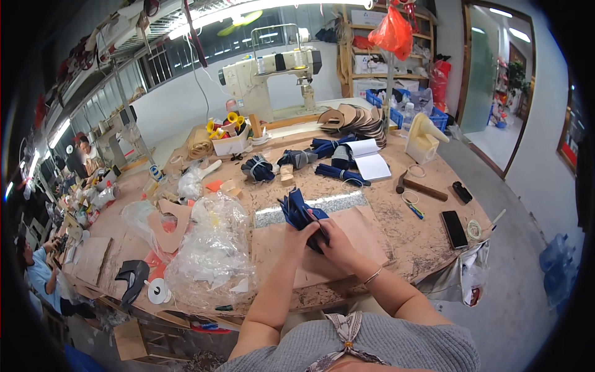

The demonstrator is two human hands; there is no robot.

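Observation:
Both my hands are closed round a bundle of dark blue cut pieces (295, 208), fabric or leather, held above a flat tan board (273, 251). My left hand (300, 237) grips its left side. On the other side, my right hand (336, 242) presses its fingers against the bundle. Behind the bundle, a speckled grey metal plate (341, 199) lies along the board's far edge. Several similar blue and grey bundles, among them a tied bundle (258, 167), rest farther back, close to an open notebook (368, 158).
Clear plastic bags (214, 242) cover the table's left part. A hammer (424, 188), a black phone (454, 229) and a glue pot (423, 146) stand or lie at right. A sewing machine (248, 84) stands at the back. Two people (43, 276) sit at far left.

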